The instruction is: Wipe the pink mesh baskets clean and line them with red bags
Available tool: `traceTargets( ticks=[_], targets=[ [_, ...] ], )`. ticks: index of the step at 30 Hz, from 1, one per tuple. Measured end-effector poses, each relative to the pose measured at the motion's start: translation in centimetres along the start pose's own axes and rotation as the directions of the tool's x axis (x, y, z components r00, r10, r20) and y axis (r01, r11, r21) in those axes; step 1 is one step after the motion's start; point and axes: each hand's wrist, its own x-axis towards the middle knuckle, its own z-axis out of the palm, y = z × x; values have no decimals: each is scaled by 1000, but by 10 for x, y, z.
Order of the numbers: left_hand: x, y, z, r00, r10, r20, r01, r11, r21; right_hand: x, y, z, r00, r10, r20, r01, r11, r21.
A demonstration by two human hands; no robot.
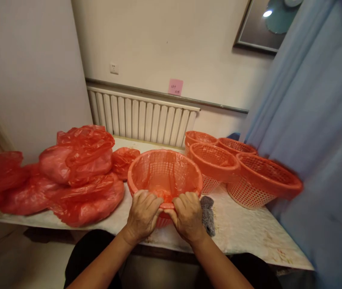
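A red perforated plastic basket (pixel 162 155) stands in front of me on the table, lined with a thin red plastic bag (pixel 171 172) that folds over its rim. My left hand (pixel 144 214) grips the near rim with the fingers inside and the thumb outside. Close beside it, my right hand (pixel 189 214) pinches the same rim and the bag's edge in the same way. The thumbs nearly meet at the front of the basket. The fingertips inside the rim are partly hidden. A grey cloth (pixel 208 216) lies just right of my right hand.
Several lined red baskets (pixel 250 196) stand at the right, near a blue curtain (pixel 318 132). Filled red plastic bags (pixel 83 200) are heaped at the left, with a smaller bag (pixel 125 154) next to them. A radiator (pixel 143 116) runs behind the white-covered table (pixel 237 237).
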Motion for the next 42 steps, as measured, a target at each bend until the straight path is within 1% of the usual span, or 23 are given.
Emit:
traceTargets(
  ticks=[6, 15, 21, 28, 35, 42],
  targets=[
    [2, -1, 2, 1000, -8, -4, 8, 1000, 22, 1, 2, 5, 1000, 15, -24, -14, 1000, 26],
    [3, -3, 7, 1000, -11, -11, 11, 1000, 29, -1, 5, 10, 999, 28, -27, -27, 999, 44],
    [4, -2, 6, 1000, -18, -15, 19, 999, 29, -1, 5, 10, 999, 32, -44, -28, 997, 76],
    [0, -2, 6, 1000, -19, -9, 19, 999, 35, -3, 4, 11, 999, 19, -42, -18, 999, 38],
    [-3, -1, 5, 1000, -12, -3, 12, 999, 30, -4, 2, 10, 998, 26, -48, -24, 998, 54],
    [-1, -2, 4, 1000, -2, -20, 2, 999, 33, -4, 0, 9, 997, 33, -70, -28, 997, 76]
  ],
)
